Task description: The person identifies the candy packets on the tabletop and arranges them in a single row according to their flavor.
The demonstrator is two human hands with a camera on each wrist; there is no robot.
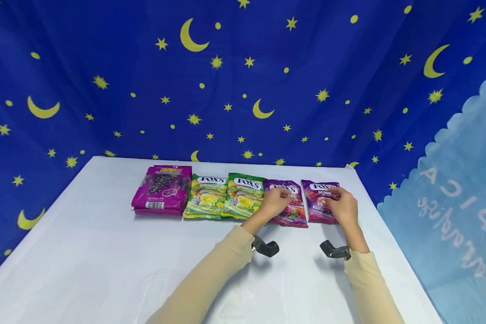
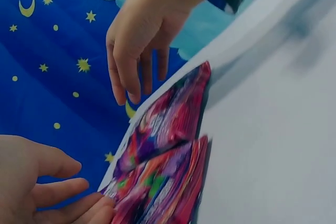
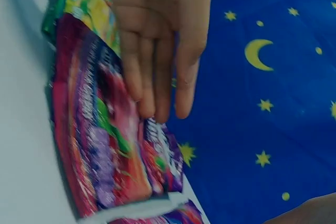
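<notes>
Two purple Fox's candy bags lie side by side at the right end of a row. My left hand (image 1: pixel 273 203) is over the left purple bag (image 1: pixel 289 216); in the left wrist view its loose fingertips (image 2: pixel 107 201) meet or nearly meet the bag's edge. Above the right purple bag (image 1: pixel 317 211), marked Berries, hangs my right hand (image 1: pixel 344 208). Seen from the left wrist, the right hand's fingers (image 2: pixel 128 74) point down, relaxed, with nothing between them. Only a sliver of the right hand shows in the right wrist view.
Two green-and-yellow Fox's bags (image 1: pixel 205 198) (image 1: pixel 243 198) continue the row leftward. A magenta bag with a grape picture (image 1: pixel 164 191) ends it. All lie on a white table (image 1: pixel 85 252) before a blue moon-and-star cloth (image 1: pixel 235 67). A light blue lettered cloth (image 1: pixel 461 189) hangs at right.
</notes>
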